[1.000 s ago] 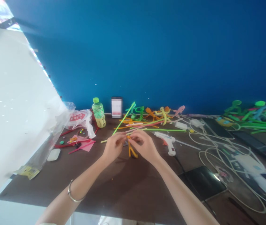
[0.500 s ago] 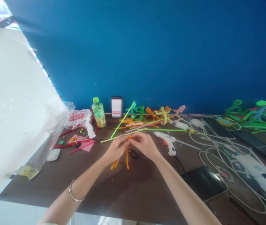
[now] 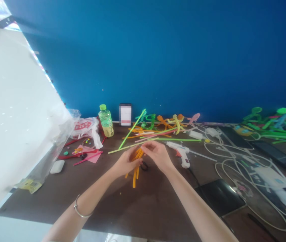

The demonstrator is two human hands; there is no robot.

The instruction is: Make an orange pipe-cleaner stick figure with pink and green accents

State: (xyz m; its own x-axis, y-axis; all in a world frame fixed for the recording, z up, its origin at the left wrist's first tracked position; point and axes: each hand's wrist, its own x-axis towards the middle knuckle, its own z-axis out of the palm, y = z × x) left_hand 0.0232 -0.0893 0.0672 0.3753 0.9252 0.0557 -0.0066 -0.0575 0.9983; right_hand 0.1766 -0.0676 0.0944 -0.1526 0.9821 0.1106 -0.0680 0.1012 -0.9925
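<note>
A small bunch of orange pipe cleaners (image 3: 135, 171) is held between my hands over the middle of the dark table, several ends hanging down. My left hand (image 3: 126, 163) is closed round the bunch from the left, its thumb lying across the stems. With thumb and fingertips, my right hand (image 3: 156, 153) pinches the upper end of the same bunch. The exact spot under the right fingertips is hidden. Just behind the stems lies a small black loop (image 3: 144, 166). To the right of my right hand rests a white glue gun (image 3: 182, 155).
Behind my hands lie loose pipe cleaners (image 3: 132, 129) and bent pipe-cleaner figures (image 3: 177, 123). A green-capped bottle (image 3: 106, 121) and a plastic bag (image 3: 86, 128) stand left. A black tablet-like slab (image 3: 220, 197) and tangled white cables (image 3: 223, 167) cover the right.
The orange bunch has turned in my hands; more of its stems now show above the left thumb. My left thumb has shifted lower across it. The right hand still pinches the top.
</note>
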